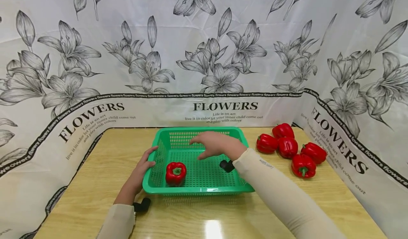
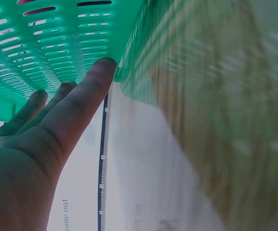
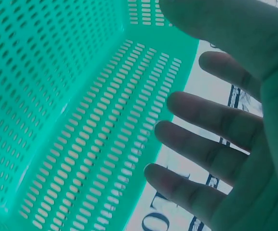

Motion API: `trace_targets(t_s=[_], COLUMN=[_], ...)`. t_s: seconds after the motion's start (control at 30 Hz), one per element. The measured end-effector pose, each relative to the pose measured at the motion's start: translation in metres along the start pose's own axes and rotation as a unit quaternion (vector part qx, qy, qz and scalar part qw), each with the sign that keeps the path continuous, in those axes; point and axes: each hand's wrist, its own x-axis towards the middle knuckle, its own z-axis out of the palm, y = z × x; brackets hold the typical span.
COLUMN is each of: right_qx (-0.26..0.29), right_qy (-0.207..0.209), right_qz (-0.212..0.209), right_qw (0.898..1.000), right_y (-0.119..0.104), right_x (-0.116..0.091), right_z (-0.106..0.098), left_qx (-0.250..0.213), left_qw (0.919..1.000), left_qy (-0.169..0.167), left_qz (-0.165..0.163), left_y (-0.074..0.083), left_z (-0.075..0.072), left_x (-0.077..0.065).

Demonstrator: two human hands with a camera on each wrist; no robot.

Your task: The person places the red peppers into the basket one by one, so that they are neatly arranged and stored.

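Observation:
A green plastic basket (image 1: 204, 189) with slotted walls stands on the table. Inside it, toward the front left, a red bell pepper (image 1: 176, 174) sits with its green stem showing. My left hand (image 1: 140, 170) is at the basket's left side; in the left wrist view its extended fingers (image 2: 76, 108) touch the outer wall. Over the basket hovers my right hand (image 1: 214, 144), fingers spread and holding nothing. From the right wrist view, the fingers of that hand (image 3: 211, 144) are apart from each other, above the perforated basket wall (image 3: 100, 125).
Several red bell peppers (image 1: 288, 147) lie grouped on the table to the right of the basket. The wooden table (image 1: 105, 161) ends at a white flower-printed cloth (image 1: 153, 111) hanging behind and along both sides. Black wrist-camera mounts (image 1: 142, 205) jut from both wrists.

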Motion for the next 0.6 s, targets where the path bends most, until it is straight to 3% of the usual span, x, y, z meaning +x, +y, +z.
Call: trace_targets(t_s=[0.27, 0.6], right_qx=[0.002, -0.017], right_qy=[0.015, 0.066], right_qz=[0.02, 0.025], right_qw=[1.0, 0.997], right_y=[0.017, 0.04], right_x=[-0.013, -0.028], right_z=[-0.008, -0.023], left_qx=[-0.008, -0.015], left_qw=[1.0, 0.9999], left_qy=[0.002, -0.001], left_qz=[-0.005, -0.001], left_y=[0.0, 0.002], left_z=[0.001, 0.003], left_x=[-0.001, -0.001])
